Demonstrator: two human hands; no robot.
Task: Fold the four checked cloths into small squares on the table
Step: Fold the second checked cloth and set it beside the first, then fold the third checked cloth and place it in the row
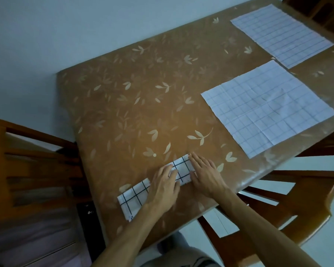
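Note:
A white cloth with dark checks point(135, 195), folded into a long narrow strip, lies near the table's front edge. My left hand point(163, 187) presses flat on the middle of the strip, fingers apart. My right hand point(204, 174) lies flat on the strip's right end, fingers spread. Between the hands a short stretch of the strip shows. Two more checked cloths lie spread flat: one point(268, 108) at the right middle, another point(281, 33) at the far right corner. Only three cloths are in view.
The table point(133, 93) wears a brown cover with pale leaf prints under clear plastic. Wooden chairs stand at the left point(27, 166), at the lower right point(297, 199) and at the far right corner. A pale wall lies beyond the table's far edge.

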